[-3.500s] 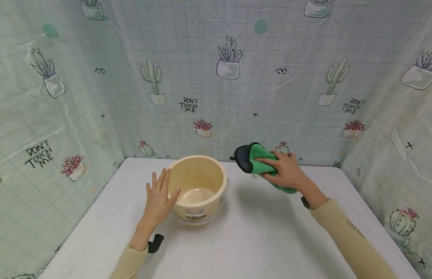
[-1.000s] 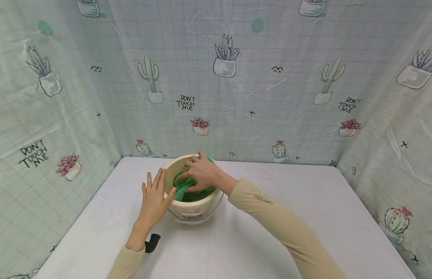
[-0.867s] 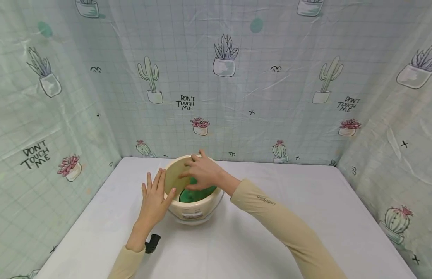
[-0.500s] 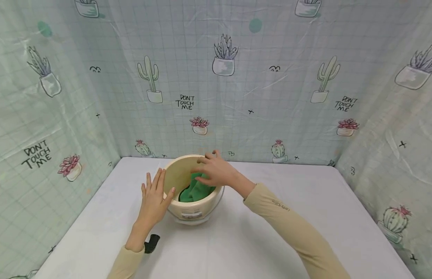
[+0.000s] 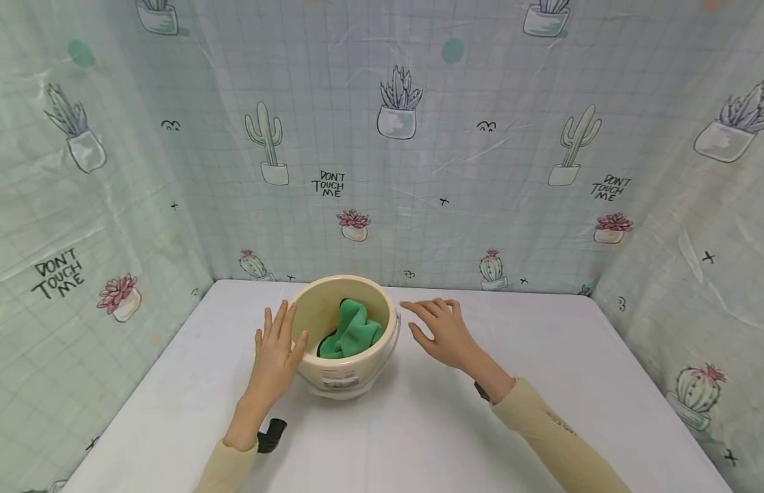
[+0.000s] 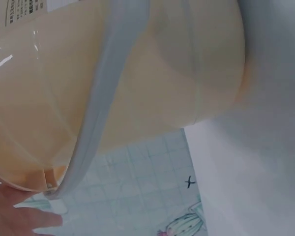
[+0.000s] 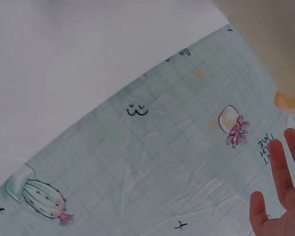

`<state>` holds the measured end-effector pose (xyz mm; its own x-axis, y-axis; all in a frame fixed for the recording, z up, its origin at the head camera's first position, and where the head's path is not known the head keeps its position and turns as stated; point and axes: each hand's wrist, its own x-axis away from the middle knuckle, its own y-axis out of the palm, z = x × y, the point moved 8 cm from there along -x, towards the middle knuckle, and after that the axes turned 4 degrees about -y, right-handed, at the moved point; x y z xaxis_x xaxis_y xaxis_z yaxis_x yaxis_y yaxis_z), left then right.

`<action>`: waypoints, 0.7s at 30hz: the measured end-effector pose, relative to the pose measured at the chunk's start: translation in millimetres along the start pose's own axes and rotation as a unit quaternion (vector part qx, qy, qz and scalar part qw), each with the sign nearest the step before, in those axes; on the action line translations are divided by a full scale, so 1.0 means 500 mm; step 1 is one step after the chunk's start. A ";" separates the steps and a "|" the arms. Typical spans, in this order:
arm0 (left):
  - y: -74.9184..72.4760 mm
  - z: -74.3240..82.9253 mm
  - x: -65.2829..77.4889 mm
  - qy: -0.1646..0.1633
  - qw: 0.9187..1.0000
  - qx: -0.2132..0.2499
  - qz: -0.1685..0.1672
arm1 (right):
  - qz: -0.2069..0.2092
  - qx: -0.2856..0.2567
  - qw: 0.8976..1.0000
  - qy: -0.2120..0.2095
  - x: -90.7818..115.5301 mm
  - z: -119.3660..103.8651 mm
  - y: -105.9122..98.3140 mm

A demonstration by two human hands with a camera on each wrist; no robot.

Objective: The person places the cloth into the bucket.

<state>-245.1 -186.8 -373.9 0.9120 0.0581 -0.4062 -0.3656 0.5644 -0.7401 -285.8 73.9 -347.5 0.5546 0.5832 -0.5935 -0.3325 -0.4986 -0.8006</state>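
A cream plastic bucket [image 5: 367, 368] stands upright on the table, and a crumpled green cloth [image 5: 355, 331] with black edging lies inside it. My left hand [image 5: 274, 356] rests its spread fingers against the bucket's left rim; in the left wrist view its fingers [image 6: 24, 219] show at the rim beside the pale handle [image 6: 101, 88]. To the right of the bucket hovers my right hand [image 5: 445, 334], fingers loosely bent and nothing in them. In the right wrist view that hand [image 7: 280, 196] appears at lower right, below a blurred part of the bucket [image 7: 270, 39].
The white table [image 5: 511, 438] spreads around the bucket. A curtain [image 5: 443, 164] printed with cacti and lettering hangs behind the table and at both sides. A black wrist strap piece [image 5: 272, 435] sits below my left wrist.
My right hand carried the green cloth leftward into the bucket, let it go there, then withdrew to the right of the rim. The left hand stays at the bucket's left side.
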 end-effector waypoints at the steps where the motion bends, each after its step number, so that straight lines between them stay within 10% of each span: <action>1: 0.001 0.001 0.001 -0.001 1.000 0.001 -0.001 | -0.003 -0.004 1.000 0.014 0.018 0.007 0.002; 14: -0.014 0.032 -0.002 0.011 1.000 0.024 -0.002 | -0.003 0.003 0.997 0.077 0.162 0.059 -0.050; 21: -0.009 0.115 0.018 0.092 0.995 0.026 0.008 | -0.031 0.000 0.992 0.120 0.217 0.083 -0.072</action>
<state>-224.7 -141.5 -343.6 0.8547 -0.0812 -0.5128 -0.3659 0.6065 -0.7059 -245.5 181.8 -386.6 0.7391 0.4433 -0.5072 -0.2922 -0.4674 -0.8344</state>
